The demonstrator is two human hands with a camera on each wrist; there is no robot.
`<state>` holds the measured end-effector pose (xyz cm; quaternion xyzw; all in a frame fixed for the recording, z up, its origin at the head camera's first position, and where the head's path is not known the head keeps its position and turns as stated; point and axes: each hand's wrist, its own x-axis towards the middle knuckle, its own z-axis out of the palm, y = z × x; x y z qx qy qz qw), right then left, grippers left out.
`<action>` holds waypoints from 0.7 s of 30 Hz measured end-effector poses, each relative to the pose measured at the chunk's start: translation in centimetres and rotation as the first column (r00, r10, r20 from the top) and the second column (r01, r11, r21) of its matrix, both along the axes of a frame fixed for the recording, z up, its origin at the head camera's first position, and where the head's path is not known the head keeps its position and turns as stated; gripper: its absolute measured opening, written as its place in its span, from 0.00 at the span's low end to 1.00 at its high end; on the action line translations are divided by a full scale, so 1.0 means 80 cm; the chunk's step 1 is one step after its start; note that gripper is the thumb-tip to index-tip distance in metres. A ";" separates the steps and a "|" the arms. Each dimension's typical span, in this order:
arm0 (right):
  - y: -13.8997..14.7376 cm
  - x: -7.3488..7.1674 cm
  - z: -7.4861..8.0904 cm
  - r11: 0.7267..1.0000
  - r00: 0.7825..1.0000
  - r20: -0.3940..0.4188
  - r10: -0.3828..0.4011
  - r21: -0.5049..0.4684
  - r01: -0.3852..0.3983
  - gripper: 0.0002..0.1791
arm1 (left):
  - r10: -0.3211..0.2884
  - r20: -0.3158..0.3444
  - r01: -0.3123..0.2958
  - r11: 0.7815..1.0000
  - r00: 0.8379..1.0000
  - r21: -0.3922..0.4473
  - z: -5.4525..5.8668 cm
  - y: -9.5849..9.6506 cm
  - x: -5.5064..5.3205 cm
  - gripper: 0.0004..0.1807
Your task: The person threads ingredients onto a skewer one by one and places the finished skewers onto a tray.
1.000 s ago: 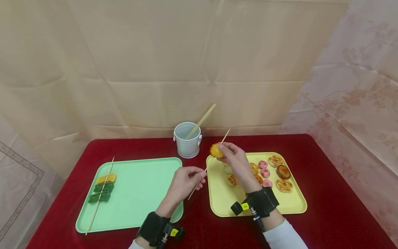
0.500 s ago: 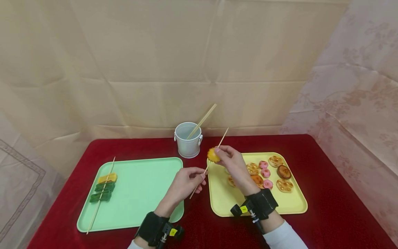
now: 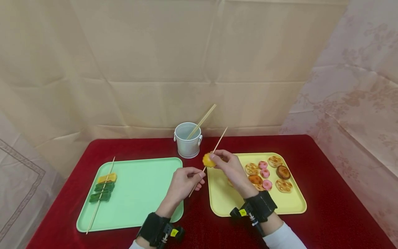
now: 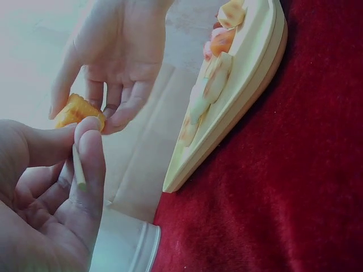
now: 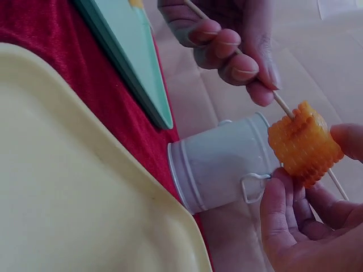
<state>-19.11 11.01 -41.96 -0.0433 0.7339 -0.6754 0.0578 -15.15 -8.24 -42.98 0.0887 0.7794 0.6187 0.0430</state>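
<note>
My left hand [image 3: 183, 183] pinches a thin bamboo skewer [image 3: 220, 140] between thumb and fingers, low on its length. The skewer slants up to the right, its tip past my right hand [image 3: 231, 169]. Threaded on it is a yellow corn cob piece [image 3: 207, 160], which my right thumb and fingers grip just above the left fingertips. From the right wrist view, the skewer enters one side of the corn [image 5: 303, 144] and comes out the other. Its blunt lower end shows below the left fingers in the left wrist view.
A yellow tray [image 3: 224, 207] on the right bears lotus root slices, pink rings and a mushroom [image 3: 283, 172]. On the green tray [image 3: 140, 193] lies a loaded skewer with green pieces [image 3: 102, 192] and a yellow one. A white bucket [image 3: 188, 145] with skewers stands behind.
The corn piece has slid down the skewer toward my left hand, my right hand moving down and left with it. More bare skewer now shows above the corn. The left hand stays nearly still.
</note>
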 end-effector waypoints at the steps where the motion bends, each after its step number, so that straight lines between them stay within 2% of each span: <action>1: 0.000 0.001 -0.001 1.000 1.000 -0.003 0.006 0.009 -0.006 0.21 | 0.008 -0.005 -0.008 1.000 1.000 0.000 0.000 0.000 0.000 0.08; 14: -0.001 0.006 -0.002 0.984 0.999 -0.020 0.048 0.174 -0.043 0.23 | 0.059 0.016 -0.058 0.998 0.998 -0.014 -0.004 0.000 0.001 0.10; 19: 0.026 -0.001 0.006 0.958 0.997 -0.062 0.044 0.286 -0.025 0.25 | 0.066 0.033 -0.065 0.998 0.997 -0.025 -0.006 -0.002 0.002 0.10; 21: 0.042 -0.003 0.010 0.933 0.995 -0.084 0.059 0.359 -0.025 0.25 | 0.072 0.037 -0.071 0.997 0.997 -0.022 -0.008 -0.004 0.003 0.09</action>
